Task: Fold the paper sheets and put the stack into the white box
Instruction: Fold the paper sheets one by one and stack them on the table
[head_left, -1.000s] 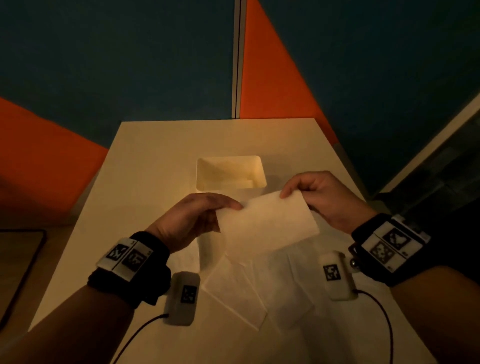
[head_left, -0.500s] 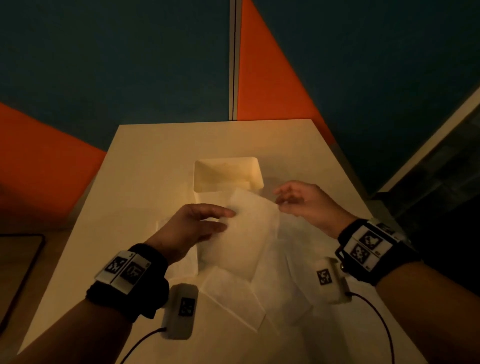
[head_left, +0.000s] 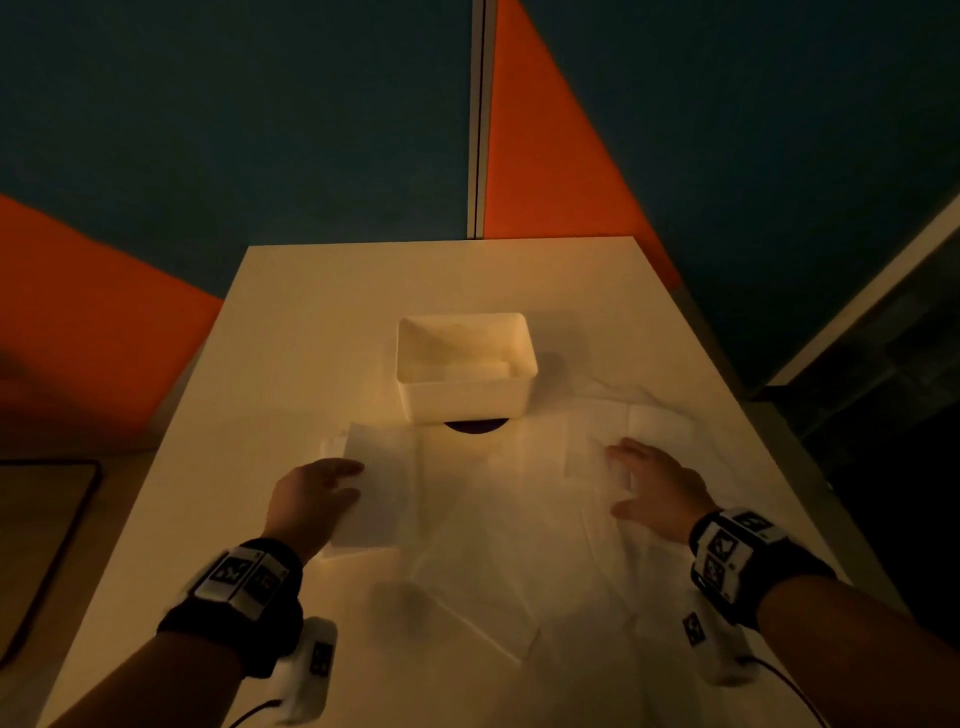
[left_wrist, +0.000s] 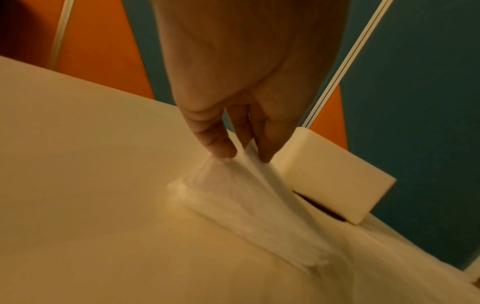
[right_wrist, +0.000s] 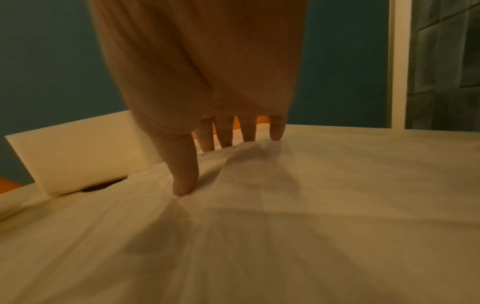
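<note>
The white box (head_left: 467, 402) stands in the middle of the table, with pale paper lying inside it. A folded paper sheet (head_left: 384, 488) lies in front of it to the left. My left hand (head_left: 348, 478) is on that sheet's left edge. In the left wrist view the left hand (left_wrist: 239, 154) pinches the folded sheet (left_wrist: 241, 197) between thumb and fingers, beside the box (left_wrist: 335, 176). My right hand (head_left: 621, 478) is spread flat, fingertips touching a loose sheet (head_left: 587, 452). In the right wrist view the right hand (right_wrist: 221, 164) touches the sheet (right_wrist: 311, 205) with straight fingers.
Several loose thin sheets (head_left: 493, 545) overlap on the table between my hands and toward me. A dark round patch (head_left: 475, 426) shows under the box's front edge. Teal and orange wall panels stand behind the table (head_left: 311, 322). A dark-framed object (head_left: 52, 545) lies off the left side.
The folded sheet, held up by both hands before, has come down to the table at the left in my left hand. My right hand let go and moved right onto the loose sheets.
</note>
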